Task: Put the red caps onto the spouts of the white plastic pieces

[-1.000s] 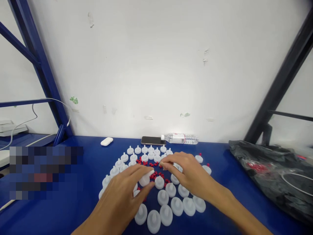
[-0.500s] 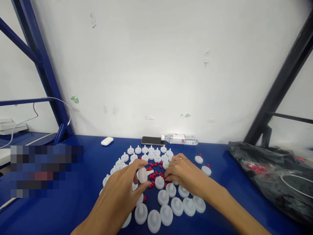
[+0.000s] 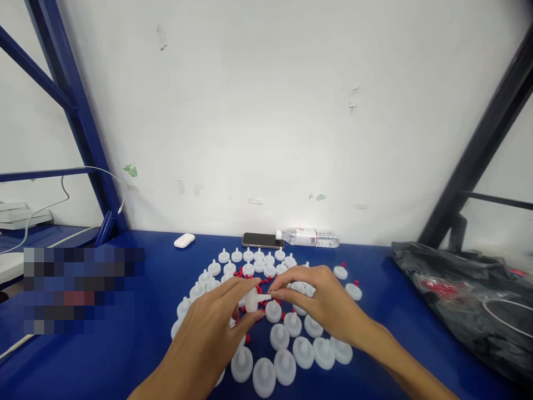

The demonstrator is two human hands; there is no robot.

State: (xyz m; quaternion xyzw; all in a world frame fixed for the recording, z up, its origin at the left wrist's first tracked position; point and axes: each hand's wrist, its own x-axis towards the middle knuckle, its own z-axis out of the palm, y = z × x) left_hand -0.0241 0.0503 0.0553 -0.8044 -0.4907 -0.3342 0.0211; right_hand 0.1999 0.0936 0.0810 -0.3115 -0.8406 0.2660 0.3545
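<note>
My left hand (image 3: pixel 212 328) pinches a white plastic cap (image 3: pixel 252 300) with a nozzle, lifted just above the blue table (image 3: pixel 145 294) and turned sideways so the nozzle points right. My right hand (image 3: pixel 318 300) has its thumb and forefinger pinched at the nozzle's tip; whatever is between them is too small to make out. Around both hands several more white caps (image 3: pixel 283 364) stand upright in a ring. Small red plugs (image 3: pixel 261 290) lie scattered in the middle of the ring.
A dark phone (image 3: pixel 262 240) and a lying water bottle (image 3: pixel 310 238) rest at the wall. A white earbud case (image 3: pixel 184 240) lies at the back left. A black plastic bag (image 3: pixel 462 294) sits on the right. Blue shelf posts (image 3: pixel 75 122) stand left.
My left hand has lifted the cap off the table and turned its nozzle to the right. My right hand moved from the red plugs to the nozzle's tip.
</note>
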